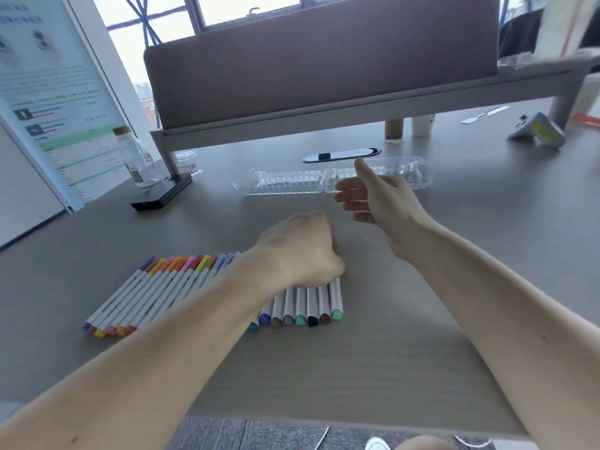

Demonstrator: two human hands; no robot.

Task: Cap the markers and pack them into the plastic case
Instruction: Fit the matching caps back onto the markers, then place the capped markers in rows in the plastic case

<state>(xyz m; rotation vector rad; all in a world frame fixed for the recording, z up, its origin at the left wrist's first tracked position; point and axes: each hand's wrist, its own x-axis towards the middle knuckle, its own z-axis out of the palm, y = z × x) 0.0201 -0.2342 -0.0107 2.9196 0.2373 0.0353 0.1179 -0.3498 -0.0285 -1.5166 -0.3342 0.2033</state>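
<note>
A row of white-barrelled markers (162, 287) with coloured caps lies side by side on the grey table (389, 352). My left hand (302, 251) sits on the right part of the row, knuckles up, with its fingers curled down over the markers and its thumb at the row's right edge. The fingertips are hidden. Farther back lies the clear plastic case (289, 183), open in two ribbed halves. My right hand (373, 199) hovers just in front of the right half, thumb up, fingers relaxed and holding nothing.
A black flat device (162, 193), a glass bottle (133, 157) and a small clear jar (186, 160) stand at the back left beside a leaning poster board (48, 108). A padded desk divider (324, 60) crosses the back. Paper cups (422, 125) stand under it.
</note>
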